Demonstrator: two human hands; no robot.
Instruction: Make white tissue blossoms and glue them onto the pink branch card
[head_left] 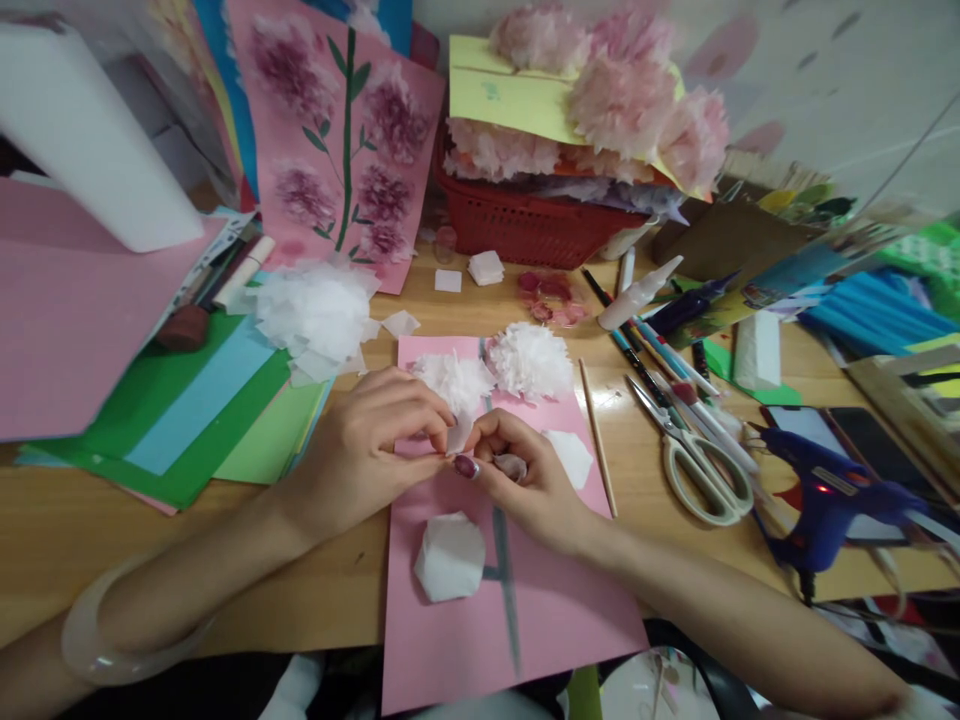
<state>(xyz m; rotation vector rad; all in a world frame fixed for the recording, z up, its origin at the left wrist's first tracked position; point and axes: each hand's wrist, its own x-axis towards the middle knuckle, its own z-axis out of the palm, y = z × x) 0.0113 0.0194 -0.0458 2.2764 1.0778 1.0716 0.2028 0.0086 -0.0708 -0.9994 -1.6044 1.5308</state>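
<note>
My left hand (394, 425) and my right hand (525, 475) meet above a pink sheet (442, 650), fingertips pinched together on a small piece of white tissue paper (460, 432). Both hands are closed on it. On the sheet are a painted grey-green stem (510, 610), two fluffy white paper flowers (529, 360) at the top, and flat white paper pieces (450, 557) lower left and right of my hands. Left of the sheet lies a loose heap of white tissue squares (315, 315). What lies beneath my fingers is partly hidden.
Scissors (697, 460), a wooden stick (598, 440), brushes and a blue glue gun (832, 500) with a lit red light lie on the right. Behind stand a red basket (517, 225) with pink paper flowers and a finished flower picture (300, 130). Green paper (195, 440) lies left.
</note>
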